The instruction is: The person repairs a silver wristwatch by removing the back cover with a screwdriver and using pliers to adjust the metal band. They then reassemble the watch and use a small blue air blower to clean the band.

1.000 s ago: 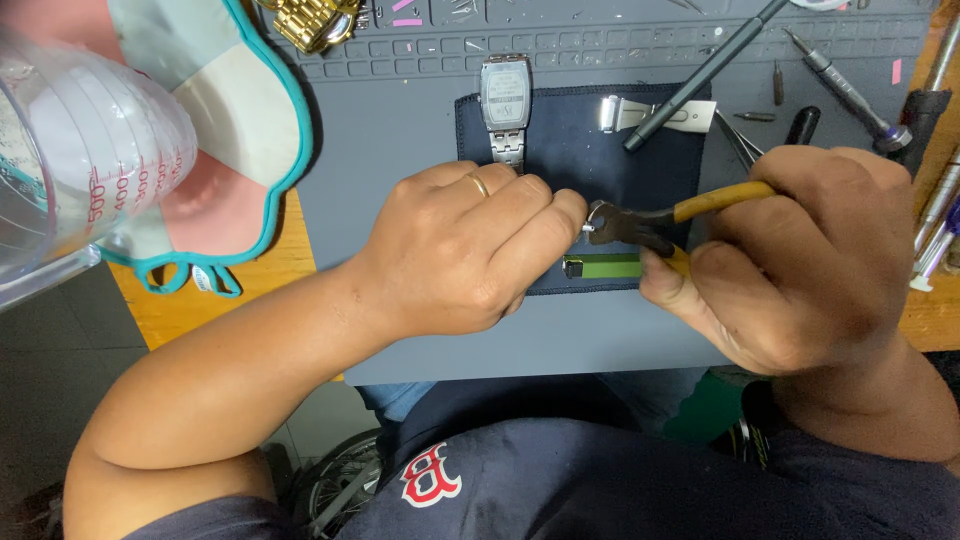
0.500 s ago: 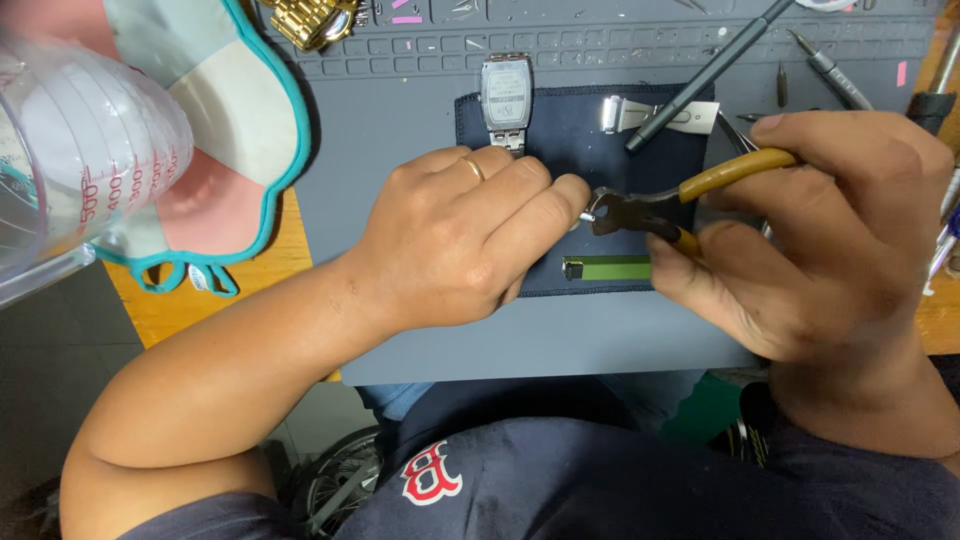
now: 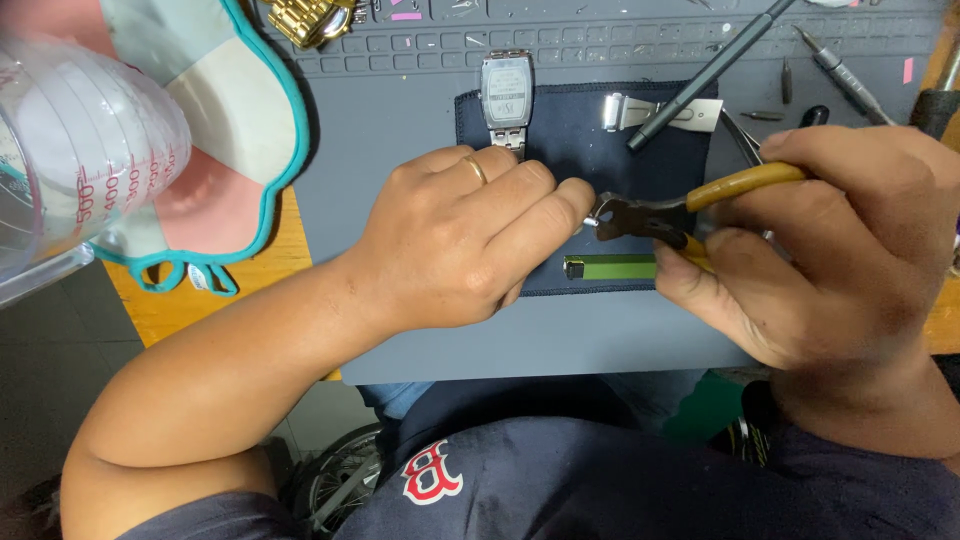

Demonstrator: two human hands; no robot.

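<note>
Steadying a small metal part above the green bar (image 3: 610, 266), left hand (image 3: 470, 240) fingers pinch it; right hand (image 3: 830, 250) squeezes pliers (image 3: 650, 215) onto it.

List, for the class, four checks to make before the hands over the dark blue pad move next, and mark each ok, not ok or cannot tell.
1. Yellow-handled black pliers gripped in the right hand: ok.
2. Plier tips closed on the small silver metal piece at the left hand's fingertips: cannot tell, fingers hide it.
3. Work held over the dark blue cloth pad: ok.
4. Silver rectangular wristwatch lying apart from the pliers: ok.
5. Green metal bar lies under the pliers, near the right thumb, not out of the way: not ok.
</note>
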